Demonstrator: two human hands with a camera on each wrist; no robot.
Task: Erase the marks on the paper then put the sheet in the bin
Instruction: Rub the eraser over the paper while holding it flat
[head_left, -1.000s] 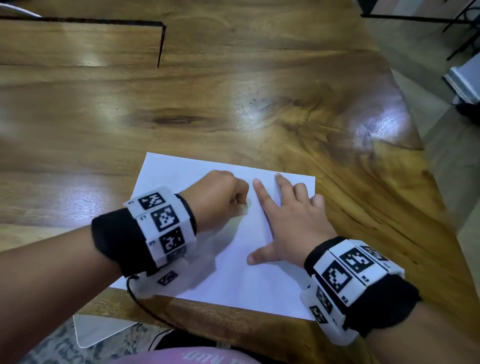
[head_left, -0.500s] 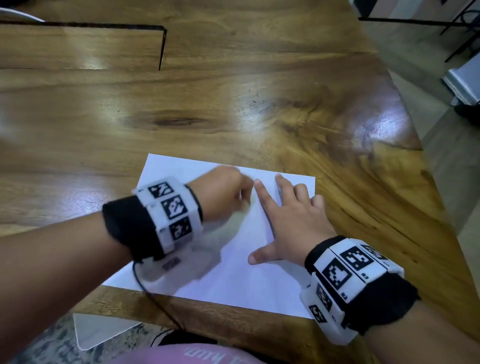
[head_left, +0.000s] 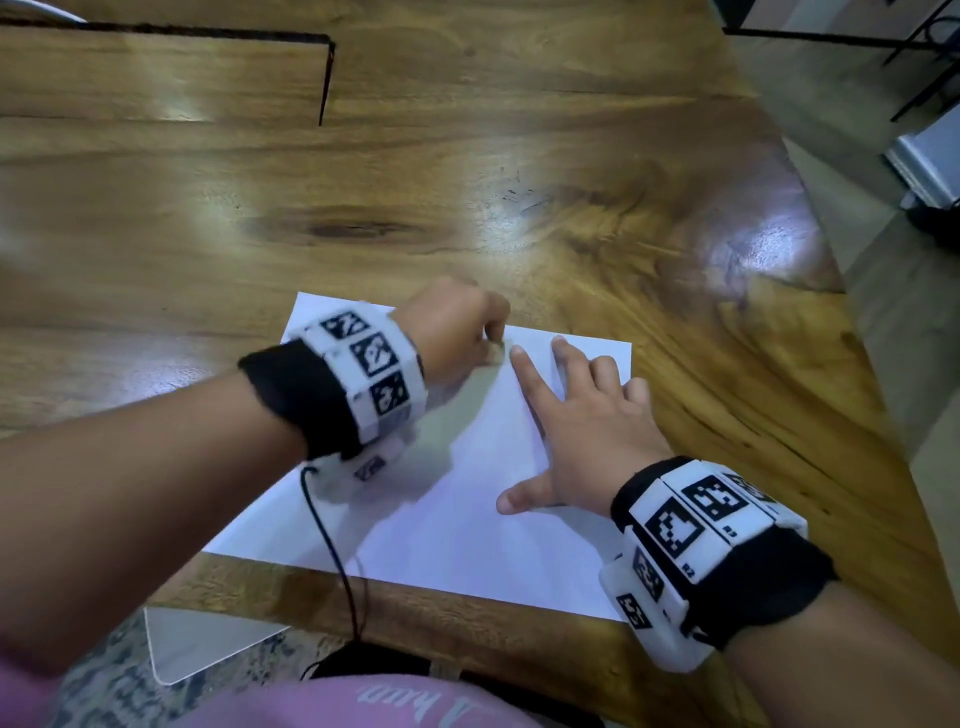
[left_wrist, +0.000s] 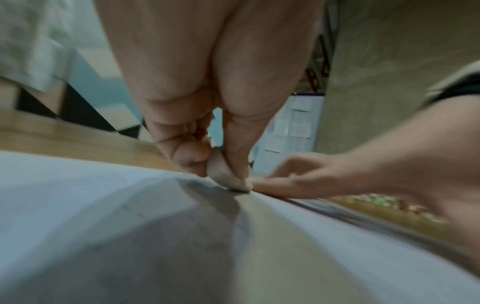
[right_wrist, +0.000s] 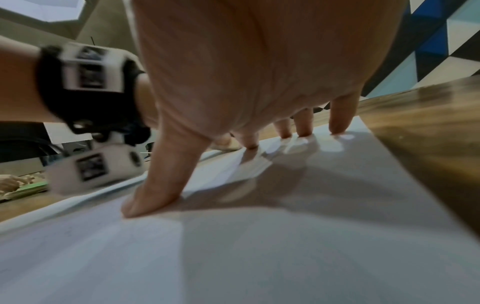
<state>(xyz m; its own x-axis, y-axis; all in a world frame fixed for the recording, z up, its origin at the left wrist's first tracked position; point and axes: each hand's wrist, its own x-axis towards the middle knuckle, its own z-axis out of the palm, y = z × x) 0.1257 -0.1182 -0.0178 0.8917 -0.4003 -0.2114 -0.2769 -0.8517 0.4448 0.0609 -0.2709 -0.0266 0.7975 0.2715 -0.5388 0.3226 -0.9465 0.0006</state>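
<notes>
A white sheet of paper (head_left: 457, 509) lies near the front edge of the wooden table (head_left: 467, 182). My left hand (head_left: 457, 332) pinches a small pale eraser (left_wrist: 226, 174) between thumb and fingers, its tip pressed on the paper (left_wrist: 103, 226) near the sheet's far edge. The eraser (head_left: 496, 354) barely shows in the head view. My right hand (head_left: 582, 436) lies flat with fingers spread, pressing the sheet down just right of the eraser. In the right wrist view the thumb and fingertips (right_wrist: 337, 123) rest on the paper (right_wrist: 285, 236). Marks on the sheet are too faint to see. No bin is in view.
A dark seam (head_left: 327, 78) cuts the tabletop at the far left. The table's right edge slants toward a tiled floor (head_left: 924, 312) with a grey box (head_left: 930, 166). A white board (head_left: 197, 644) lies on the floor below the front edge. A black cable (head_left: 332, 551) hangs from my left wrist.
My left hand with the eraser has moved away from me up the sheet toward its far edge. The right hand has stayed pressed on the paper.
</notes>
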